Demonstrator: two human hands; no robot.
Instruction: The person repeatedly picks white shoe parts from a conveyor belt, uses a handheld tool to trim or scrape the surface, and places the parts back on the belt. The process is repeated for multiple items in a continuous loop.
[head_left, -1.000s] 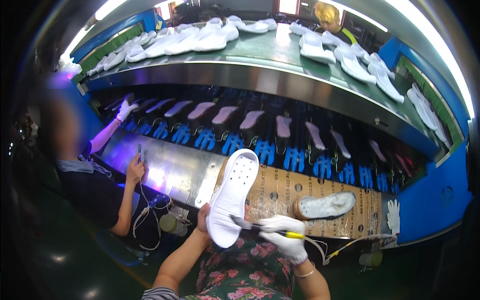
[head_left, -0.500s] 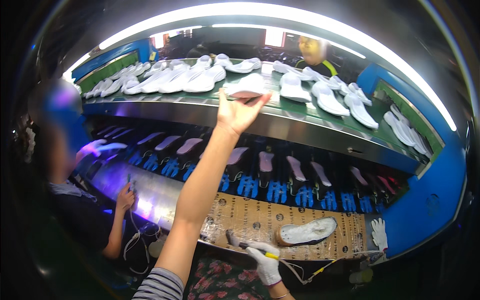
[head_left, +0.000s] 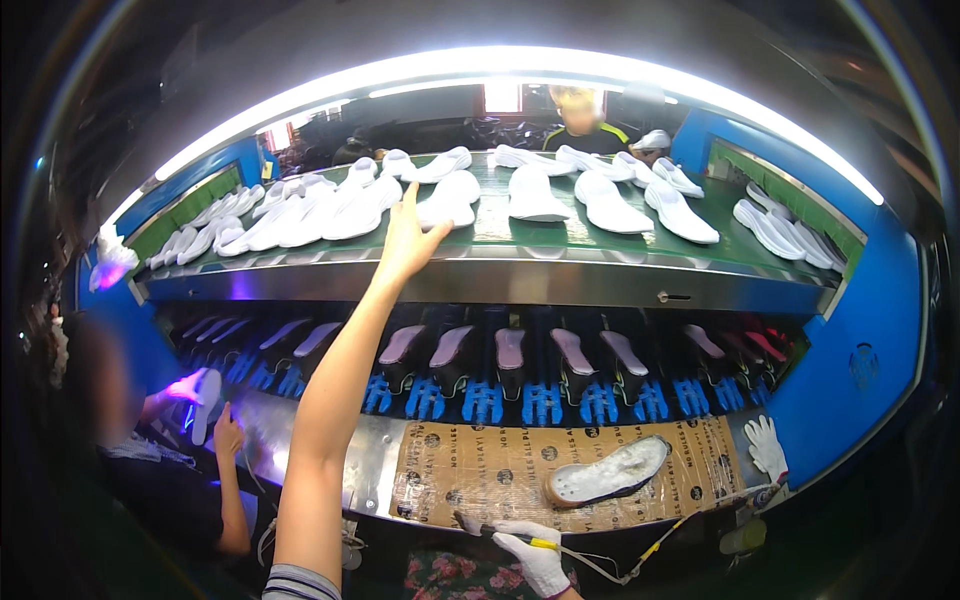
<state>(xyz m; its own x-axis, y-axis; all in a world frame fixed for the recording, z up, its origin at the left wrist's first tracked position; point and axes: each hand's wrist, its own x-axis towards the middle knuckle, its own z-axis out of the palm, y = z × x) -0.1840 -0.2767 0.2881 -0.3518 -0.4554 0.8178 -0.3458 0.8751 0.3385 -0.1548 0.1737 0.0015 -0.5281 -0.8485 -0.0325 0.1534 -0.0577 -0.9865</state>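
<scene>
At the near edge of the raised green belt, my bare left hand (head_left: 410, 240) reaches up with index finger and thumb spread. Between them is the near end of a white shoe sole (head_left: 450, 196), which appears to rest on the belt; the thumb is at its edge. Low in front of me, my right hand (head_left: 535, 560), in a white glove, is closed on a dark-bristled brush (head_left: 468, 523) with a yellow fitting and a thin hose. Beyond it, a shoe-shaped piece (head_left: 612, 474) with a whitish face and tan end lies on a cardboard sheet (head_left: 470, 470).
Several white soles (head_left: 610, 203) line the belt. Below it, pinkish sole-shaped pieces (head_left: 571, 352) stand on blue holders (head_left: 542, 404). An unworn white glove (head_left: 766, 446) lies at right. At left, a co-worker holds a white sole (head_left: 205, 405). Another person (head_left: 585, 135) stands behind the belt.
My view has shifted, so the belt sits lower and further left. The white sole, tilted above my left palm before, now lies lower; the hand's fingers are spread at it. My right hand still holds the brush.
</scene>
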